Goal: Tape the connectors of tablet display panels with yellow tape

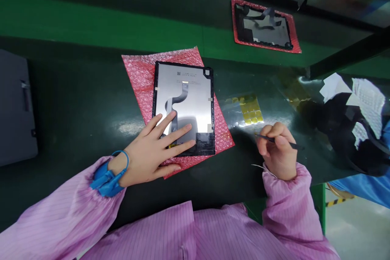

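Note:
My left hand [155, 142] lies with fingers spread across the lower part of a tablet screen panel [195, 97], which shows its silver back. A grey ribbon cable [183, 94] runs down that back and passes under my fingers. Beneath the panel is a pink bubble-wrap bag [138, 77]. To the right, my right hand [278, 152] pinches dark tweezers [269, 138] above the table. A tiny yellowish bit shows at the tweezers' tip, too small to make out. Just beyond the tip lies a clear sheet with yellow tape pieces [251, 109].
Another screen panel [265, 28] rests on pink bubble wrap on the green ledge at the back. A grey case [16, 107] stands at the left. Black items with white paper [361, 105] sit at the right, near a person's blue sleeve [365, 187]. A dark bar crosses the upper right.

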Action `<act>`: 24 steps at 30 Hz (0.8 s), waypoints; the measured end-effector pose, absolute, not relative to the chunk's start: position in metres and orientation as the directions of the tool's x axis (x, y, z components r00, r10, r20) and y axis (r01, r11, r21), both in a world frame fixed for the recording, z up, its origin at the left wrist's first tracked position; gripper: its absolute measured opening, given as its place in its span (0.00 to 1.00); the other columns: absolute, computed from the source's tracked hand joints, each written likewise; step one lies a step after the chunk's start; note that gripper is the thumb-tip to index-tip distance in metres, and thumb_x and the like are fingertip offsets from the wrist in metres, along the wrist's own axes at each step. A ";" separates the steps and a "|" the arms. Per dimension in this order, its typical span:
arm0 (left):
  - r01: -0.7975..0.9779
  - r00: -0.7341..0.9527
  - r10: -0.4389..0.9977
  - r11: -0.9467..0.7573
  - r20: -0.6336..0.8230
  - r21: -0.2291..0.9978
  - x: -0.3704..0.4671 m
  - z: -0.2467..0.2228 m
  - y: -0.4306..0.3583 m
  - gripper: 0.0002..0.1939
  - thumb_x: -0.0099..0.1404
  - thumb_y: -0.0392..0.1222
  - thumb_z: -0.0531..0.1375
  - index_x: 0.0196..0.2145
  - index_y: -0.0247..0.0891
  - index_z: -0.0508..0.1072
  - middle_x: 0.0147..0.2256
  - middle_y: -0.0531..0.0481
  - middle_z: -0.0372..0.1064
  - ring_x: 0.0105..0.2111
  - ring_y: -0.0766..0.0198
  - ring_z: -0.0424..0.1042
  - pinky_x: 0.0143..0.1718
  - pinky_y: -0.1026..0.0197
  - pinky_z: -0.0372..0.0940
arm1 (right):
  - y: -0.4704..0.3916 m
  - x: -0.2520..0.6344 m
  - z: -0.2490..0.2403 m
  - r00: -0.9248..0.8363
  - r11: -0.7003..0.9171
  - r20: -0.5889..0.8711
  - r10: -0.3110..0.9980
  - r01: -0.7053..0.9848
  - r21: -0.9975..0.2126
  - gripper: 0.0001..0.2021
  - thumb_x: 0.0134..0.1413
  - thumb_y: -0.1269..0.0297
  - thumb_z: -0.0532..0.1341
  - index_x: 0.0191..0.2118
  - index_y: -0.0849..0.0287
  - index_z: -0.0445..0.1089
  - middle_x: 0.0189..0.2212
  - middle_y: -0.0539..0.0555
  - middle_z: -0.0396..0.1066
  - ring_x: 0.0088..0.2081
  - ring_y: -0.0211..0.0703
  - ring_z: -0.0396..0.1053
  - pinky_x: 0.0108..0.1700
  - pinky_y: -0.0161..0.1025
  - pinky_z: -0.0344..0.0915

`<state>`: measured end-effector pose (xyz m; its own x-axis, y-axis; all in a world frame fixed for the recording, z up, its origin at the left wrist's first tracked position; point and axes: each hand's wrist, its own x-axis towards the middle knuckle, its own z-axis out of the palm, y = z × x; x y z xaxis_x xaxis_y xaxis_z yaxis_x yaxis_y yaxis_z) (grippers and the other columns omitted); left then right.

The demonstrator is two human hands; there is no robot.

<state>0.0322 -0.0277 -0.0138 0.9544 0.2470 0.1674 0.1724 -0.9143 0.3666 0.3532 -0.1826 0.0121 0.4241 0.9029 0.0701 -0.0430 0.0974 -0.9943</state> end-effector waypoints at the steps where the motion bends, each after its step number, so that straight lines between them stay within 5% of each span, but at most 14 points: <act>1: 0.185 0.955 0.255 -0.911 0.152 0.368 0.032 -0.012 -0.029 0.30 0.77 0.63 0.52 0.69 0.50 0.67 0.74 0.54 0.48 0.75 0.39 0.35 0.74 0.38 0.33 | -0.184 0.355 0.014 0.420 0.151 0.135 0.897 -0.005 -0.989 0.16 0.66 0.51 0.66 0.36 0.58 0.64 0.26 0.49 0.69 0.18 0.33 0.62 0.16 0.30 0.48; 4: 0.219 0.959 0.263 -0.924 0.105 0.314 0.033 -0.007 -0.042 0.39 0.74 0.73 0.47 0.71 0.49 0.66 0.75 0.51 0.45 0.75 0.32 0.34 0.73 0.33 0.34 | -0.180 0.372 0.015 0.281 0.234 0.381 0.881 0.441 -0.867 0.11 0.74 0.53 0.58 0.46 0.55 0.69 0.37 0.54 0.78 0.29 0.42 0.75 0.25 0.37 0.62; 6: 0.297 0.940 0.330 -0.918 0.091 0.262 0.038 -0.003 -0.057 0.45 0.72 0.77 0.43 0.72 0.47 0.64 0.75 0.46 0.44 0.74 0.26 0.32 0.71 0.28 0.35 | -0.172 0.387 0.011 -0.034 0.288 0.440 0.897 0.800 -0.526 0.10 0.76 0.57 0.56 0.50 0.56 0.70 0.46 0.58 0.79 0.43 0.50 0.80 0.37 0.44 0.69; 9: 0.456 0.872 0.481 -0.865 0.088 0.209 0.048 0.000 -0.077 0.43 0.71 0.76 0.48 0.73 0.49 0.63 0.75 0.42 0.43 0.73 0.22 0.34 0.68 0.23 0.37 | -0.161 0.403 0.001 -0.337 0.399 0.332 0.881 0.906 -0.140 0.08 0.75 0.61 0.57 0.46 0.59 0.68 0.56 0.61 0.75 0.54 0.58 0.76 0.49 0.51 0.68; 13: 0.556 0.803 0.588 -0.798 0.101 0.234 0.054 -0.003 -0.072 0.31 0.73 0.65 0.57 0.70 0.61 0.66 0.74 0.46 0.45 0.71 0.20 0.42 0.67 0.23 0.45 | -0.169 0.408 -0.009 -0.317 0.367 0.320 0.893 0.924 -0.109 0.06 0.74 0.63 0.58 0.43 0.60 0.64 0.58 0.61 0.73 0.55 0.56 0.76 0.51 0.49 0.68; 18: 0.716 0.666 0.732 -0.681 0.142 0.152 0.063 -0.010 -0.002 0.28 0.76 0.59 0.55 0.68 0.53 0.70 0.72 0.35 0.49 0.69 0.12 0.42 0.62 0.17 0.46 | -0.198 0.420 -0.012 -0.234 0.266 0.345 0.909 0.963 -0.048 0.06 0.73 0.64 0.59 0.44 0.61 0.64 0.56 0.63 0.74 0.48 0.54 0.78 0.49 0.48 0.69; 24: 0.953 0.165 0.986 -0.157 -0.008 0.258 0.086 0.003 0.132 0.35 0.77 0.62 0.51 0.76 0.48 0.57 0.75 0.35 0.40 0.71 0.13 0.33 0.65 0.18 0.37 | -0.219 0.437 -0.017 -0.128 0.160 0.359 0.925 0.985 -0.061 0.08 0.73 0.60 0.57 0.42 0.59 0.63 0.56 0.64 0.74 0.42 0.52 0.78 0.46 0.49 0.70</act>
